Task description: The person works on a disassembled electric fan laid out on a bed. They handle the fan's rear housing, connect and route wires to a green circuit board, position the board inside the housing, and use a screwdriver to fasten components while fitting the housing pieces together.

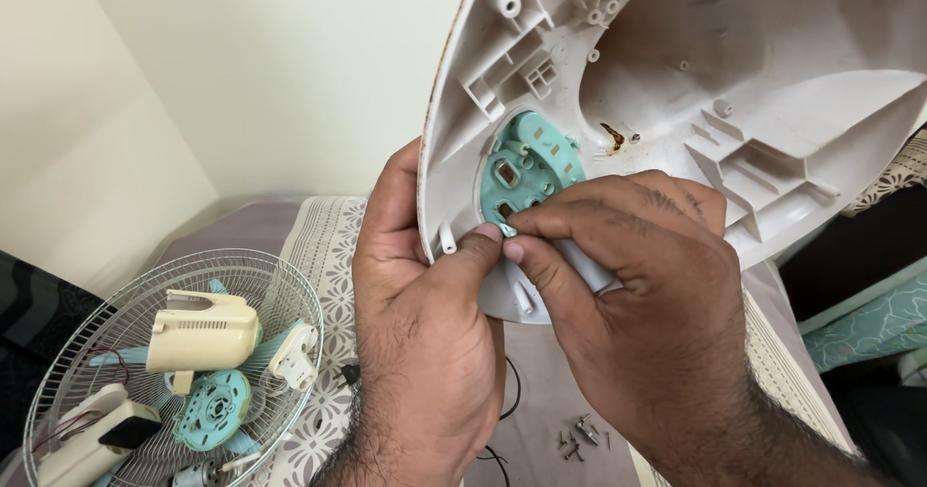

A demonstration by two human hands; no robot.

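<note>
The big white housing (734, 91) looks like matt moulded plastic, a bit grimy, with a smooth teal plastic insert (529, 168). The fan guard (145, 284) is shiny wire metal; the cloth (323, 255) underneath looks woven and patterned.

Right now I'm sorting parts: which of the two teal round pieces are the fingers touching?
The teal switch plate seated inside the white base shell, pinched at its lower edge by both hands' fingers. The other teal disc lies untouched in the wire fan guard.
</note>
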